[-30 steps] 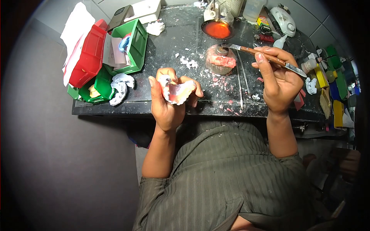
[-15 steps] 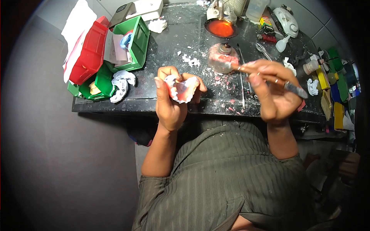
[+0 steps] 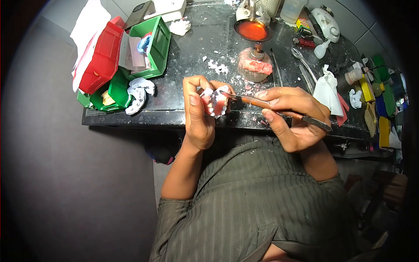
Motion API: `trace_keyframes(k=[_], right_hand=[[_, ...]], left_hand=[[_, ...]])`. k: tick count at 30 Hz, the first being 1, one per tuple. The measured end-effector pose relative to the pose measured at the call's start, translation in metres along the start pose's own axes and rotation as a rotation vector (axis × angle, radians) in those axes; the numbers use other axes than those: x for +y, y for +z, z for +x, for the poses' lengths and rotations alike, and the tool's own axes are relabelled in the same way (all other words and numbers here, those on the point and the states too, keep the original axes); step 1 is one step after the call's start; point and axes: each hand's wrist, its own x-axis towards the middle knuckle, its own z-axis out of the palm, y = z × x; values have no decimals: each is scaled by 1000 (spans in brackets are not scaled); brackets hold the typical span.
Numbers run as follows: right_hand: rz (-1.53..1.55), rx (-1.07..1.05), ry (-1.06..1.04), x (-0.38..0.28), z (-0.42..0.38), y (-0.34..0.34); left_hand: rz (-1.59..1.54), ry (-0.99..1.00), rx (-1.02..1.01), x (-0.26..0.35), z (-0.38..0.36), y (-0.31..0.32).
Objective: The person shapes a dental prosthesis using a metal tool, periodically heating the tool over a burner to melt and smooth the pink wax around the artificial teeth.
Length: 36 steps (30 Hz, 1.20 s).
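My left hand [image 3: 199, 117] is wrapped round a dental model [image 3: 218, 102] with pink wax and white teeth along its rim, held up over the front edge of the bench. My right hand [image 3: 301, 117] grips a wax knife [image 3: 256, 102] with a wooden handle. The blade's tip reaches the right side of the model's rim; whether it touches the wax is too small to tell. Just beyond my hands stands a glass spirit burner [image 3: 251, 75] with a piece of pink wax [image 3: 258, 67] against it.
A pan of orange-red liquid [image 3: 253, 30] stands behind the burner. Green bins [image 3: 159, 48] and a red bin [image 3: 98, 61] are at left, beside a white horseshoe-shaped cast [image 3: 139, 98]. At right lie a metal tool [image 3: 304, 61], white tissue [image 3: 328, 92] and a pink sheet [image 3: 343, 111]. Wax crumbs litter the black bench [image 3: 192, 48].
My right hand has brought the wax knife from near the burner down and left to the model. My left hand has turned the model and shifted slightly right.
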Motion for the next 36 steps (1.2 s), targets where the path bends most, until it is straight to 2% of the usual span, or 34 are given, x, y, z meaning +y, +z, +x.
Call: trace_keyframes(k=[8, 11, 15, 17, 36], right_hand=[[-29, -21, 49, -4, -1, 0], [-32, 11, 11, 0, -1, 0], [-65, -52, -13, -3, 1, -4], [-10, 9, 18, 2, -2, -3], [48, 42, 57, 8, -7, -6]], left_hand=[[2, 3, -7, 1, 0, 2], [41, 5, 22, 0, 0, 2], [15, 1, -10, 0, 0, 0], [12, -8, 22, -1, -1, 0], [-20, -5, -10, -3, -1, -4]])
